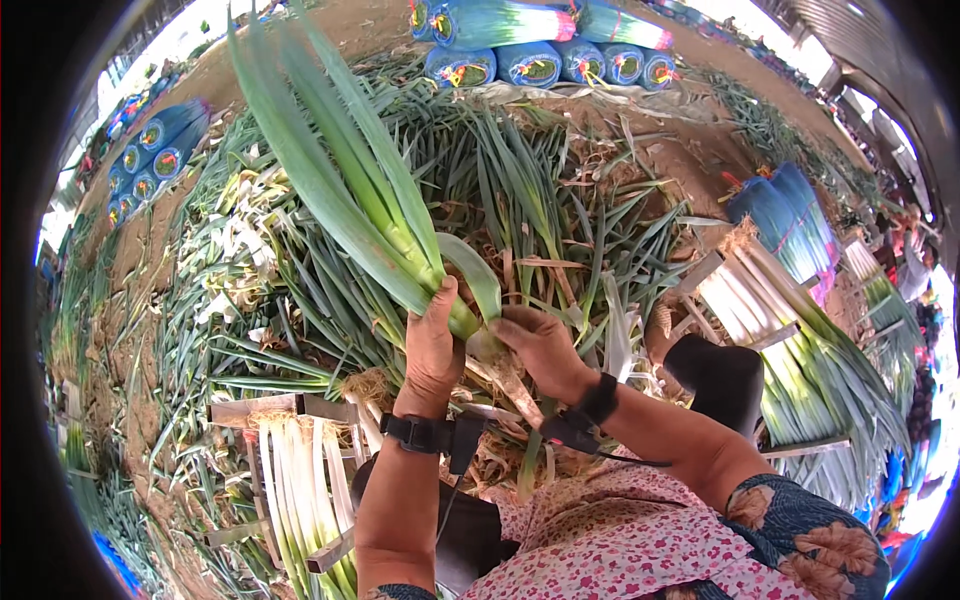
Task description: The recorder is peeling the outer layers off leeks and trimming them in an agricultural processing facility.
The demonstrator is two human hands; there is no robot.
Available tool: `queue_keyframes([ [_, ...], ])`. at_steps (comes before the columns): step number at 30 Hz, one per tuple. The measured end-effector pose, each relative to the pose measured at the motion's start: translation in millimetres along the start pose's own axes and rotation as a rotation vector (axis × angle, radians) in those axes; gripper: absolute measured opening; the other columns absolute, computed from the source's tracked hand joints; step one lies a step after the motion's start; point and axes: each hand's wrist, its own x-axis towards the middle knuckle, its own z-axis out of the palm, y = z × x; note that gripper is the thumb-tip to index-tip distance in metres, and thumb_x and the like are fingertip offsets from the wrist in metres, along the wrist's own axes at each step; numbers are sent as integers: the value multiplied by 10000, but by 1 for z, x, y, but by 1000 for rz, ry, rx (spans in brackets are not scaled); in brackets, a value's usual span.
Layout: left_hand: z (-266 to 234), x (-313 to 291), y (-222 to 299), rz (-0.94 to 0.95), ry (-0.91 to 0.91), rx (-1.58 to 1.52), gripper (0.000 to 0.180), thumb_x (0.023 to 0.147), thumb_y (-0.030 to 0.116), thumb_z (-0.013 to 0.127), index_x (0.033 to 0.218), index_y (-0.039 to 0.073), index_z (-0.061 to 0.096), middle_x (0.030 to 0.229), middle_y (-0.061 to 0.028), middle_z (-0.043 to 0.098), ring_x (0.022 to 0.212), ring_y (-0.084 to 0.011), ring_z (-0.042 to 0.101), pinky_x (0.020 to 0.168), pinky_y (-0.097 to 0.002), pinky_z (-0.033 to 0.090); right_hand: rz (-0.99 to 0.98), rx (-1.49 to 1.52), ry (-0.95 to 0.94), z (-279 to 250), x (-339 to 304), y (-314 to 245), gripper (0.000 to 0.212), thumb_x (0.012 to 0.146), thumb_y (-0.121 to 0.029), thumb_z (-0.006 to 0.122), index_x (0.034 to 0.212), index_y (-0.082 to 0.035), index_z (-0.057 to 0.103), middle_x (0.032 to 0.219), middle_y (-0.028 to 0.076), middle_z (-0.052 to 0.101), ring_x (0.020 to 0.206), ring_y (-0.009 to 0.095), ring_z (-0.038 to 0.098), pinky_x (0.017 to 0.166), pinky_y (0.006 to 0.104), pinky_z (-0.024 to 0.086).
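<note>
A large green onion (395,235) slants up to the far left, its long leaves fanned out. My left hand (432,352) is closed around its stalk, just below where the leaves part. One outer leaf (474,272) bends away from the stalk and curves down to my right hand (548,350), which pinches it between thumb and fingers. The pale lower stalk (512,388) runs down between my wrists toward my lap. Part of it is hidden behind my hands.
Untrimmed green onions (520,175) lie heaped ahead. Cleaned white stalks fill a left rack (300,470) and a right rack (765,325). Blue-wrapped bundles (528,64) are stacked at the back, others (160,140) far left. Stripped leaves (245,235) litter the ground. My dark-covered leg (722,385) extends right.
</note>
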Motion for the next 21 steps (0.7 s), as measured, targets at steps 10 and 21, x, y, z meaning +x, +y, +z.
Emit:
queue_keyframes([
  [10, -25, 5, 29, 211, 197, 2, 168, 863, 231, 608, 904, 89, 530, 681, -8, 445, 535, -120, 433, 476, -261, 375, -84, -875, -282, -43, -72, 68, 221, 903, -239, 504, 945, -24, 528, 704, 168, 577, 666, 321, 587, 604, 394, 454],
  [21, -66, 1, 104, 416, 568, 30, 180, 855, 200, 608, 917, 44, 542, 663, 10, 457, 507, -73, 418, 433, -211, 348, 773, -1598, -489, -187, -129, 189, 395, 806, -373, 556, 1058, -73, 611, 898, 199, 636, 828, 349, 626, 718, 430, 504],
])
